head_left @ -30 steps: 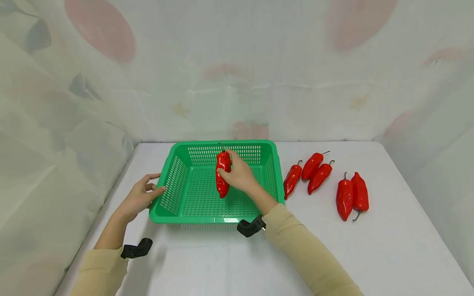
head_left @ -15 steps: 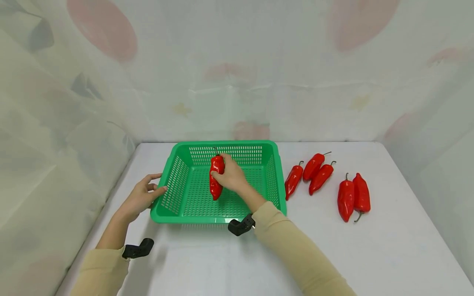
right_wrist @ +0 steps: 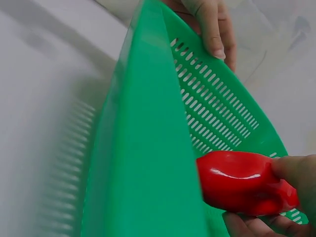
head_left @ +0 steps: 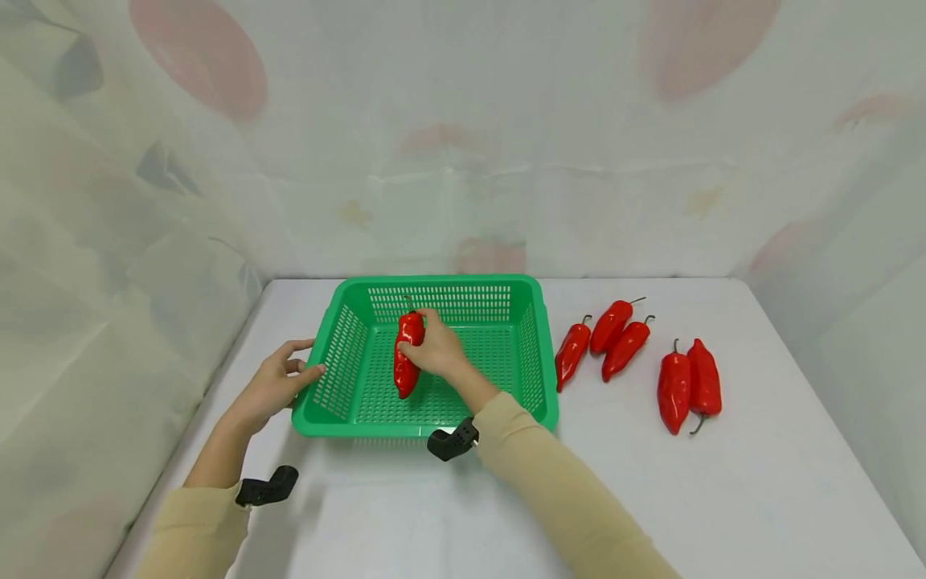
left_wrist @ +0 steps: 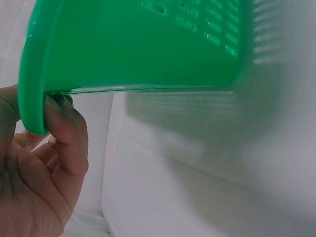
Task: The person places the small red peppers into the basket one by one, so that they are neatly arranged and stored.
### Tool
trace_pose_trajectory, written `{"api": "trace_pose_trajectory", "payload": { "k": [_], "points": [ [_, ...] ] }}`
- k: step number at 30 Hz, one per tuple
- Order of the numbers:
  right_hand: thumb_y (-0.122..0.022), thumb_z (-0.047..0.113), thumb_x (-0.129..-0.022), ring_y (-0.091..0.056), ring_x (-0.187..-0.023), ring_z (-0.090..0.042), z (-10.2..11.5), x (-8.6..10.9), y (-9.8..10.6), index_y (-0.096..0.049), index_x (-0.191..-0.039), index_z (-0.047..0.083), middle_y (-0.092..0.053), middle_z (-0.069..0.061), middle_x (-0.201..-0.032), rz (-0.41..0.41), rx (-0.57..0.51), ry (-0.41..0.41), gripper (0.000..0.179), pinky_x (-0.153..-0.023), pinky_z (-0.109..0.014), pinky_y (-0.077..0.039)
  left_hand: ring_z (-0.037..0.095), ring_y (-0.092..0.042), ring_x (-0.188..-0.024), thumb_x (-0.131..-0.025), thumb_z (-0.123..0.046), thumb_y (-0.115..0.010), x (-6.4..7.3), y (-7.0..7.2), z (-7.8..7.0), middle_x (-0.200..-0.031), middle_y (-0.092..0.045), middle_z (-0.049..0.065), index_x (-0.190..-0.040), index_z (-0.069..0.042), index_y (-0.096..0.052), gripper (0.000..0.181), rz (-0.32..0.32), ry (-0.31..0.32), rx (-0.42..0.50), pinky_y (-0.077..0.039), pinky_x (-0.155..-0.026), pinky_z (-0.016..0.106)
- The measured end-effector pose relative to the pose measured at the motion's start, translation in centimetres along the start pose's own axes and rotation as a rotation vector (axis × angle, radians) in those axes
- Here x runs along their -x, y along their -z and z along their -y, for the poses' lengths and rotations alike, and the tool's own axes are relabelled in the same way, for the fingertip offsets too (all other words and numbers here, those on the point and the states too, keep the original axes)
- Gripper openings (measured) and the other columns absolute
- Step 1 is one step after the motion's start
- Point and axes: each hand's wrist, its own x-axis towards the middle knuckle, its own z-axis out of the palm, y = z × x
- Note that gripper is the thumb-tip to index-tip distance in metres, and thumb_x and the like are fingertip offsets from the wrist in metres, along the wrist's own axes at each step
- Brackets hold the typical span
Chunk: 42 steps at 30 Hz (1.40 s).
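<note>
My right hand point(head_left: 438, 352) grips a glossy red pepper point(head_left: 409, 328) between thumb and fingers. The pepper is held lengthwise, stem towards the back, within the walls of a green plastic basket point(head_left: 362, 430) and left of its middle. In the right wrist view the near wall hides part of the pepper point(right_wrist: 237, 177). My left hand point(head_left: 273, 383) holds the basket's left rim, thumb over the edge; the left wrist view shows curled fingers point(left_wrist: 69, 143) tucked under that rim point(left_wrist: 33, 74).
Right of the basket, three red peppers point(head_left: 610, 325) lie close together on the white table point(head_left: 781, 482). Two more peppers point(head_left: 674, 392) rest side by side farther right. A patterned sheet point(head_left: 325, 145) stands behind the table and along both sides.
My right hand has carried the pepper leftward and slightly nearer within the basket. The left hand keeps its hold on the rim, and the peppers on the table stay put.
</note>
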Motion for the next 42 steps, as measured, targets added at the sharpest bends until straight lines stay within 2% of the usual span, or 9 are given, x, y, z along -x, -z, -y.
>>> {"api": "trace_pose_trajectory", "payload": {
  "k": [4, 13, 22, 35, 42],
  "points": [
    [-0.065, 0.025, -0.085, -0.059, -0.1, -0.027, 0.2, -0.1, -0.5, -0.032, -0.137, 0.009, -0.057, -0.016, -0.119, 0.005, -0.007, -0.007, 0.064, -0.07, -0.03, -0.052, 0.021, -0.065, -0.073, -0.093, -0.028, -0.055, 0.0, 0.0, -0.1, -0.097, -0.052, 0.02, -0.144, -0.007, -0.021, 0.065, 0.005, -0.001, 0.0, -0.055, -0.061, 0.035],
    [-0.067, 0.018, -0.083, -0.059, -0.097, -0.029, 0.6, -0.1, -1.7, -0.033, -0.135, 0.007, -0.054, -0.019, -0.119, 0.055, -0.109, -0.059, 0.063, -0.056, -0.027, -0.053, 0.022, -0.065, -0.072, -0.094, -0.027, -0.055, 0.1, 0.1, -0.2, -0.094, -0.051, 0.019, -0.144, -0.006, -0.02, 0.064, 0.009, 0.0, -0.002, -0.055, -0.06, 0.035],
    [-0.067, 0.016, -0.084, -0.059, -0.095, -0.029, 0.9, -0.1, -3.1, -0.032, -0.132, 0.008, -0.053, -0.018, -0.116, 0.13, -0.182, -0.111, 0.06, -0.06, -0.034, -0.056, 0.02, -0.064, -0.07, -0.093, -0.028, -0.055, 0.0, 0.1, -0.2, -0.091, -0.049, 0.016, -0.143, -0.006, -0.021, 0.064, 0.013, 0.005, 0.002, -0.054, -0.06, 0.035],
    [-0.068, 0.015, -0.083, -0.06, -0.084, -0.026, 1.3, 0.0, -4.7, -0.035, -0.127, 0.011, -0.054, -0.017, -0.113, 0.149, -0.192, -0.156, 0.055, -0.061, -0.036, -0.056, 0.023, -0.064, -0.073, -0.093, -0.026, -0.055, 0.2, 0.2, -0.6, -0.093, -0.051, 0.019, -0.143, -0.005, -0.021, 0.064, 0.013, 0.005, -0.006, -0.054, -0.06, 0.034],
    [-0.068, 0.015, -0.084, -0.06, -0.085, -0.026, 1.2, 0.1, -5.4, -0.034, -0.127, 0.01, -0.054, -0.018, -0.112, 0.167, -0.213, -0.16, 0.055, -0.062, -0.037, -0.056, 0.022, -0.064, -0.073, -0.092, -0.029, -0.057, 0.2, 0.2, -0.4, -0.094, -0.05, 0.019, -0.142, -0.005, -0.022, 0.065, 0.013, 0.007, -0.014, -0.055, -0.061, 0.034]
  ]
}}
